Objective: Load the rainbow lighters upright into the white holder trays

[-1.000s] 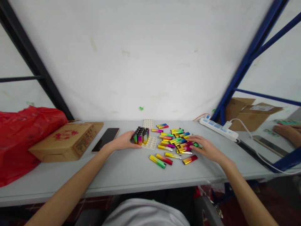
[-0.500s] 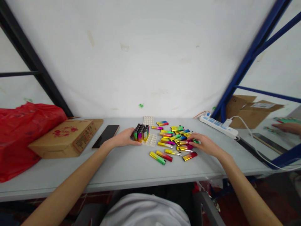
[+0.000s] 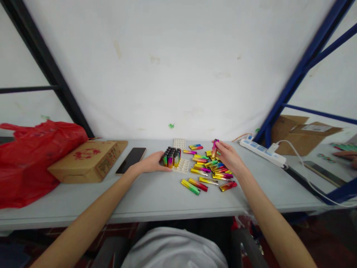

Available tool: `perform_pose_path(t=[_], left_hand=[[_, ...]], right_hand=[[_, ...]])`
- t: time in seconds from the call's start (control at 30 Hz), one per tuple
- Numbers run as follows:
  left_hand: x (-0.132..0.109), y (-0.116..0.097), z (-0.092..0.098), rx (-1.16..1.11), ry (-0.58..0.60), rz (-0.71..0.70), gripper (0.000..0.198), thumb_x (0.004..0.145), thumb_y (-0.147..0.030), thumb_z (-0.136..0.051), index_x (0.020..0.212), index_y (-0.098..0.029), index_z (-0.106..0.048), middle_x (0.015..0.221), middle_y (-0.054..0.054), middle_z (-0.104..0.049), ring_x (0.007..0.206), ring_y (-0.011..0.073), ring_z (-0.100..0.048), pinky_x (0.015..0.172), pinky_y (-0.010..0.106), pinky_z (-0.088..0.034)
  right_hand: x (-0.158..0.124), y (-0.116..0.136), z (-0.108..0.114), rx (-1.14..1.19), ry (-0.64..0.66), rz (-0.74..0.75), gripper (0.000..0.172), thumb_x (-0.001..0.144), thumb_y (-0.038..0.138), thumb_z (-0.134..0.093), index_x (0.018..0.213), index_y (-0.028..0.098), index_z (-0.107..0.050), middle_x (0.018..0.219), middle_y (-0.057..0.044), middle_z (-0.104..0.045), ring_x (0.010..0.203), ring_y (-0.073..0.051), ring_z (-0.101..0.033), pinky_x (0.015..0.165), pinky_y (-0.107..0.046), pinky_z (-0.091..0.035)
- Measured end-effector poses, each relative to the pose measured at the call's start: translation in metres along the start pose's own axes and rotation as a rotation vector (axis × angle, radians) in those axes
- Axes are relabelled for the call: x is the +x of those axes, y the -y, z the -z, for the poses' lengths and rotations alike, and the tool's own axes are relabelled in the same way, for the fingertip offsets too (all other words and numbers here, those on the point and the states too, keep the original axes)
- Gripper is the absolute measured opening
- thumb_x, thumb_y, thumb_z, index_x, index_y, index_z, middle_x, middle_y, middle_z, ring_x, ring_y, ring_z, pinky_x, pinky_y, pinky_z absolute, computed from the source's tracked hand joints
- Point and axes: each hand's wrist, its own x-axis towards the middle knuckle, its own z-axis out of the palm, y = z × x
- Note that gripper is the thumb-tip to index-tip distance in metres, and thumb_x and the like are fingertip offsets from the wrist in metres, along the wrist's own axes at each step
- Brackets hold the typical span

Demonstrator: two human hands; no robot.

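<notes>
A white tray (image 3: 184,165) with round-edged slots lies on the table, and upright lighters (image 3: 170,158) with black tops fill its left part. My left hand (image 3: 152,163) is closed around the left side of that group, thumb in front and fingers partly hidden behind. Raised above the loose pile, my right hand (image 3: 230,156) pinches a purple-and-gold lighter (image 3: 214,149), held upright. Under and left of this hand lie many loose metallic lighters (image 3: 202,172) in gold, red, green, blue and purple.
A second white tray (image 3: 179,143) lies by the wall. To the left are a phone (image 3: 131,160), a cardboard box (image 3: 86,160) and a red bag (image 3: 41,160). On the right lie a power strip (image 3: 262,152) and an open carton (image 3: 304,134); another person's hand (image 3: 347,154) is beyond the blue frame.
My right hand has lifted a lighter from the pile, moving up and slightly left. My left hand stays at the tray. The whole view has shifted slightly.
</notes>
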Motion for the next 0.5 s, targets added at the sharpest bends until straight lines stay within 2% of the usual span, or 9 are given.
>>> perform_pose_path(t=[0.07,0.13,0.2,0.27,0.33,0.5], left_hand=[[-0.002,-0.002,0.001,0.003,0.001,-0.012,0.078,0.055,-0.074,-0.08,0.11,-0.02,-0.069,0.11,0.009,-0.074,0.102,0.0332,-0.067,0.089,0.038,-0.053],[-0.003,-0.004,0.002,0.013,-0.002,-0.027,0.078,0.057,-0.074,-0.08,0.112,-0.019,-0.069,0.112,0.01,-0.074,0.103,0.0336,-0.067,0.09,0.039,-0.053],[-0.005,-0.006,0.002,0.025,0.008,-0.047,0.078,0.061,-0.073,-0.079,0.115,-0.018,-0.067,0.116,0.011,-0.072,0.106,0.0337,-0.066,0.093,0.04,-0.052],[-0.005,-0.008,0.001,0.026,0.019,-0.061,0.077,0.063,-0.071,-0.078,0.118,-0.018,-0.066,0.117,0.011,-0.072,0.107,0.0335,-0.066,0.095,0.04,-0.051],[-0.005,-0.009,0.0,0.031,0.014,-0.073,0.076,0.065,-0.069,-0.078,0.118,-0.016,-0.066,0.118,0.012,-0.072,0.107,0.0338,-0.066,0.096,0.041,-0.051],[-0.003,-0.012,-0.003,-0.039,0.0,-0.13,0.072,0.069,-0.064,-0.079,0.121,-0.017,-0.064,0.121,0.01,-0.072,0.107,0.0314,-0.067,0.095,0.039,-0.052]], right_hand=[[0.012,0.005,-0.029,0.067,0.069,-0.038,0.042,0.078,0.059,-0.076,0.099,0.026,-0.06,0.085,0.001,-0.068,0.073,-0.015,-0.065,0.068,-0.031,-0.056],[0.023,0.007,-0.056,0.09,0.149,-0.064,0.046,0.08,0.065,-0.07,0.1,0.028,-0.052,0.078,0.004,-0.064,0.056,-0.011,-0.056,0.056,-0.027,-0.051],[0.032,0.003,-0.08,0.067,0.203,-0.07,0.049,0.079,0.069,-0.068,0.1,0.029,-0.049,0.065,0.009,-0.054,0.042,-0.007,-0.037,0.043,-0.021,-0.037],[0.036,-0.006,-0.098,-0.011,0.213,-0.058,0.051,0.079,0.074,-0.064,0.095,0.027,-0.049,0.055,0.012,-0.039,0.039,-0.007,-0.023,0.038,-0.019,-0.021],[0.035,-0.018,-0.108,-0.139,0.201,-0.028,0.055,0.08,0.079,-0.057,0.082,0.025,-0.048,0.051,0.011,-0.031,0.04,-0.008,-0.023,0.038,-0.021,-0.016],[0.022,-0.039,-0.109,-0.475,0.139,0.145,0.063,0.087,0.08,-0.045,0.06,0.024,-0.04,0.051,0.004,-0.038,0.049,-0.012,-0.035,0.046,-0.027,-0.027]])
